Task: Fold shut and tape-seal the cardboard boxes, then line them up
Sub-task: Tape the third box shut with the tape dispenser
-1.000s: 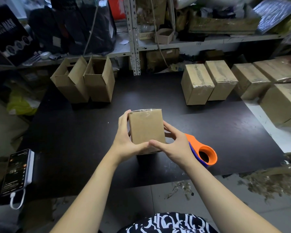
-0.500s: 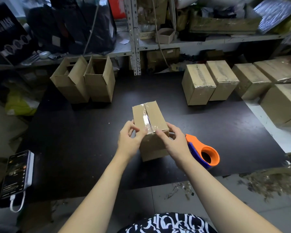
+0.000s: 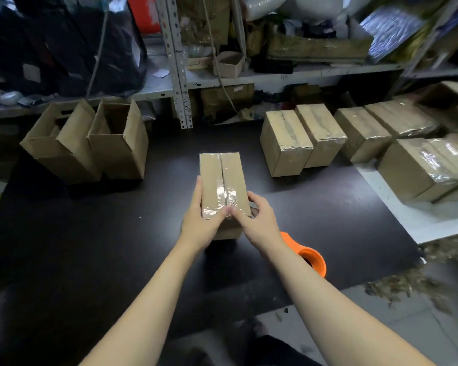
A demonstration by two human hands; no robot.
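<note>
Nearest the person, an orange tape dispenser (image 3: 308, 256) lies on the dark table (image 3: 90, 233) beside the right forearm, which partly hides it; neither hand holds it, so taping of the current piece looks finished. Just beyond it, both hands clasp the near end of the taped box (image 3: 221, 180), which stands on the table at centre. The left hand (image 3: 201, 225) lies along the box's left side with its thumb on top. The right hand (image 3: 259, 223) wraps the right side with its thumb also on top, and the two thumbs meet over the seam. The flaps are folded shut and a glossy strip of clear tape runs along the centre seam and over the near edge, so the hands seem to be pressing the tape end flat. This box appears sealed but not yet placed with the others. Further back on the left, two open boxes (image 3: 117, 154) stand side by side with flaps up, untaped, so at least these remain to be folded and sealed. Further back on the right, a group of sealed boxes (image 3: 286, 143) sits in rows, tape shining on their tops; that part of the work is done. Behind everything runs a cluttered shelf (image 3: 275, 75).
</note>
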